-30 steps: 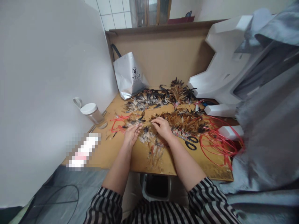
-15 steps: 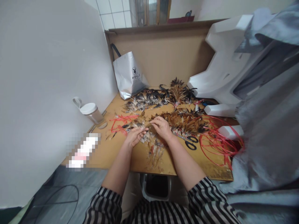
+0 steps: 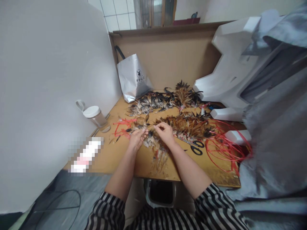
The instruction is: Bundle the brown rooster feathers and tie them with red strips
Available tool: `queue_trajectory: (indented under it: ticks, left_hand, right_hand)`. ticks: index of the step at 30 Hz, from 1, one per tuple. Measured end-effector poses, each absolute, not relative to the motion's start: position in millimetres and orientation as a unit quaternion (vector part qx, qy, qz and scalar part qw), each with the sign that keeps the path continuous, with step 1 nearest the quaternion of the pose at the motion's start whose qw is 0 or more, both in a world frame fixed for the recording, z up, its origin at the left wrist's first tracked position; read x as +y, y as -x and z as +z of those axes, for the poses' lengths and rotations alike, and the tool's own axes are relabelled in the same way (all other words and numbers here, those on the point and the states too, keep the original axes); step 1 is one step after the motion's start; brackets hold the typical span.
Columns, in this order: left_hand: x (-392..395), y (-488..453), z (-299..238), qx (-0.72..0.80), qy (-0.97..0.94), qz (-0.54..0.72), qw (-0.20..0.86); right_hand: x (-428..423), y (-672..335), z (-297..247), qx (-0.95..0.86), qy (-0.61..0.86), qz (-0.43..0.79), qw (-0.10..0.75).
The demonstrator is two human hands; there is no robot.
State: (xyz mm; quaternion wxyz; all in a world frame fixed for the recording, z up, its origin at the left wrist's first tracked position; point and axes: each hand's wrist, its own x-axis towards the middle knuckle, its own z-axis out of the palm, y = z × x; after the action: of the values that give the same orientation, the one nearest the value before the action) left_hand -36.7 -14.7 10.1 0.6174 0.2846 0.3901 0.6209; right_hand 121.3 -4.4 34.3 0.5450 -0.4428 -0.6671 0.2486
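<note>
Over the near middle of the table, my left hand is closed, its thumb and fingers pinched together and the other fingers curled. What lies in that pinch is too small to make out. My right hand faces it a short gap away, thumb and forefinger pinched on what looks like a thin feather. Loose brown and pale feathers lie under and between both hands. Right of my right hand, a row of golden-brown feathers is spread out, with black-handled scissors just in front.
Darker feather bundles lie farther back, near a silver bag. Red plastic strips sit at left, a larger red tangle at right. A lidded cup stands by the left wall. White foam pieces border the right.
My left hand has shifted slightly, and its fingertips are a bit farther from my right hand's. A small dark feather piece now shows on the table near the scissors.
</note>
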Motion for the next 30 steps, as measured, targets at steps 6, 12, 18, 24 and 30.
queue_trajectory:
  ticks: [6, 12, 18, 24, 30]
  left_hand:
    - [-16.8, 31.4, 7.9, 0.397, -0.349, 0.59, 0.611]
    - [-17.2, 31.6, 3.7, 0.392, -0.363, 0.561, 0.633]
    - [-18.8, 30.5, 4.2, 0.406, -0.348, 0.55, 0.641]
    - [-19.2, 30.4, 3.0, 0.404, -0.355, 0.535, 0.652]
    - [-19.4, 30.5, 1.6, 0.397, -0.365, 0.516, 0.665]
  right_hand:
    - [0.9, -106.8, 17.6, -0.594, 0.42, 0.477, 0.494]
    - [3.8, -106.6, 14.9, -0.515, 0.411, 0.535, 0.529]
    - [3.0, -109.6, 20.3, -0.53, 0.416, 0.516, 0.528]
    - [2.8, -108.3, 20.1, -0.541, 0.402, 0.525, 0.521]
    - [1.0, -109.9, 23.2, -0.537, 0.402, 0.532, 0.517]
